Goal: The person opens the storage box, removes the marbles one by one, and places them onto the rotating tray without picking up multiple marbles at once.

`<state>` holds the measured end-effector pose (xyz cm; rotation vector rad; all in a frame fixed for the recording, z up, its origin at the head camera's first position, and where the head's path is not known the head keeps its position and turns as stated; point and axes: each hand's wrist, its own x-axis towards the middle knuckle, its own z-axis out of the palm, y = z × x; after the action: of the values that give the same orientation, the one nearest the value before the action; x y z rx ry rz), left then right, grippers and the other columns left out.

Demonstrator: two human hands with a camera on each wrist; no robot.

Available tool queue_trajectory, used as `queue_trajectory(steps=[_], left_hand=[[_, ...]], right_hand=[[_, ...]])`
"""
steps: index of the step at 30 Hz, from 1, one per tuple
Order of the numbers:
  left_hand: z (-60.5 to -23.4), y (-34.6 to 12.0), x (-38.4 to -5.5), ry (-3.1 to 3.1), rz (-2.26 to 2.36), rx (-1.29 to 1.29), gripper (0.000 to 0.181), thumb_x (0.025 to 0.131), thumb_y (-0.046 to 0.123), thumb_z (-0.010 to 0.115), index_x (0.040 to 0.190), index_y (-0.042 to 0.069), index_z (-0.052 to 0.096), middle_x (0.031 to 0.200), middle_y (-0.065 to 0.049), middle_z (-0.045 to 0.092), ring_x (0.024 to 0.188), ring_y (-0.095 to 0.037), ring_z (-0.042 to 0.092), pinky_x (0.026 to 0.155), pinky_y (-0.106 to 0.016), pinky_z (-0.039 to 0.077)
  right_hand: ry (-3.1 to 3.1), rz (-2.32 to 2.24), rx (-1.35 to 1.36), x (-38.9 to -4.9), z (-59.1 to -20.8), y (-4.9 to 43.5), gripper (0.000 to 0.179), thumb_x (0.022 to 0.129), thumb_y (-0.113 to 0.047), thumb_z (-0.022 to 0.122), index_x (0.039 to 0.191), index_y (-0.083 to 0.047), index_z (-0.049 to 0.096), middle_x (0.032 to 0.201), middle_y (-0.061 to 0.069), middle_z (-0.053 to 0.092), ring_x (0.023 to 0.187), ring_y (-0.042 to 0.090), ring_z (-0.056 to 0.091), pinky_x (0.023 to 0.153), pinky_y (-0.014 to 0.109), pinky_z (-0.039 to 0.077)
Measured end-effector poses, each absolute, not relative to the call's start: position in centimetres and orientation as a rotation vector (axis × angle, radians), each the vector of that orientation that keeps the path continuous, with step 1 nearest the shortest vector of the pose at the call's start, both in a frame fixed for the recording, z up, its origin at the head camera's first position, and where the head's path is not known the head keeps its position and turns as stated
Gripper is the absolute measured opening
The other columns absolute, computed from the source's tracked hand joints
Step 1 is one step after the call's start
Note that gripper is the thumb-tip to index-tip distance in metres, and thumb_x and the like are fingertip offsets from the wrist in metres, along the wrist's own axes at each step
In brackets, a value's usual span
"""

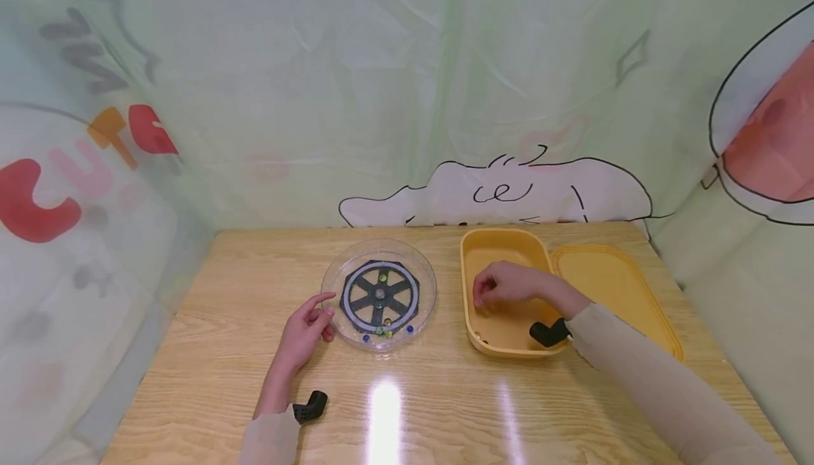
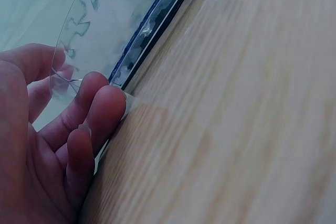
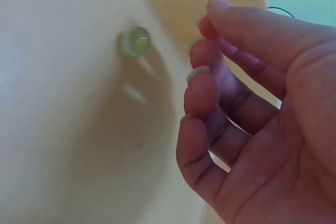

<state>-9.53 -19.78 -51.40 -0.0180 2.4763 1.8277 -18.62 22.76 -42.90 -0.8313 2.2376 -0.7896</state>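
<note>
Left hand [image 1: 302, 338] touching clear dish [image 1: 428, 294], whether gripping cannot be told, marbles [image 1: 379, 331] inside dish, right hand [image 1: 509, 283] within yellow tub [image 1: 505, 237], loosely bent, grasping nothing visible, green marble [image 3: 140, 41] near it on tub floor.

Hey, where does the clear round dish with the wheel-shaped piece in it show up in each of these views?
Head: the clear round dish is below the middle, slightly left, between the left hand and the yellow bin.
Left wrist: only part of the clear round dish shows, upper left.
Right wrist: not in it.
Shared landmark: the left hand, in the head and left wrist views.
</note>
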Motion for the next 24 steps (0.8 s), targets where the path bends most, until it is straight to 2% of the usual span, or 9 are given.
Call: queue_trajectory(steps=[3, 8, 15, 19, 24], left_hand=[[-51.54, -19.86, -9.54, 2.476, 1.830, -0.014, 0.033, 0.101, 0.019, 0.061, 0.134, 0.016, 0.061, 0.072, -0.010, 0.063, 0.060, -0.023, 0.061, 0.064, -0.029, 0.052], [-51.63, -19.84, -9.56, 2.480, 1.828, -0.016, 0.033, 0.100, 0.019, 0.061, 0.133, 0.017, 0.061, 0.072, -0.009, 0.064, 0.060, -0.023, 0.061, 0.064, -0.029, 0.052], [-51.67, -19.75, -9.49, 2.474, 1.823, -0.033, 0.033, 0.101, 0.019, 0.061, 0.134, 0.017, 0.061, 0.072, -0.010, 0.064, 0.060, -0.023, 0.061, 0.065, -0.029, 0.052], [-51.54, -19.71, -9.43, 2.473, 1.818, -0.041, 0.034, 0.101, 0.020, 0.061, 0.134, 0.017, 0.061, 0.073, -0.010, 0.064, 0.061, -0.023, 0.062, 0.065, -0.028, 0.052], [-51.40, -19.68, -9.45, 2.477, 1.820, -0.034, 0.034, 0.100, 0.020, 0.062, 0.134, 0.017, 0.061, 0.073, -0.009, 0.064, 0.061, -0.023, 0.062, 0.065, -0.029, 0.052]], right_hand=[[2.213, -0.820, -0.837, -18.61, -43.07, 22.83, 0.004, 0.090, -0.005, 0.071, 0.094, -0.006, 0.072, 0.079, 0.000, 0.068, 0.070, 0.011, 0.056, 0.068, 0.026, 0.046], [2.155, -0.805, -0.795, -18.38, -43.32, 22.73, 0.016, 0.085, 0.003, 0.072, 0.100, -0.003, 0.071, 0.080, 0.001, 0.068, 0.073, 0.013, 0.059, 0.072, 0.028, 0.049], [2.112, -0.711, -0.695, -18.04, -43.83, 22.31, 0.022, 0.078, 0.000, 0.082, 0.096, -0.007, 0.072, 0.075, 0.000, 0.065, 0.069, 0.012, 0.058, 0.069, 0.027, 0.048], [2.046, -0.676, -0.664, -17.85, -43.65, 22.06, 0.019, 0.079, 0.000, 0.080, 0.095, -0.007, 0.074, 0.075, 0.001, 0.069, 0.069, 0.011, 0.062, 0.070, 0.026, 0.048], [1.925, -0.686, -0.663, -17.76, -43.84, 21.99, 0.022, 0.080, 0.002, 0.077, 0.101, -0.006, 0.073, 0.079, 0.005, 0.073, 0.070, 0.009, 0.064, 0.065, 0.023, 0.046]])
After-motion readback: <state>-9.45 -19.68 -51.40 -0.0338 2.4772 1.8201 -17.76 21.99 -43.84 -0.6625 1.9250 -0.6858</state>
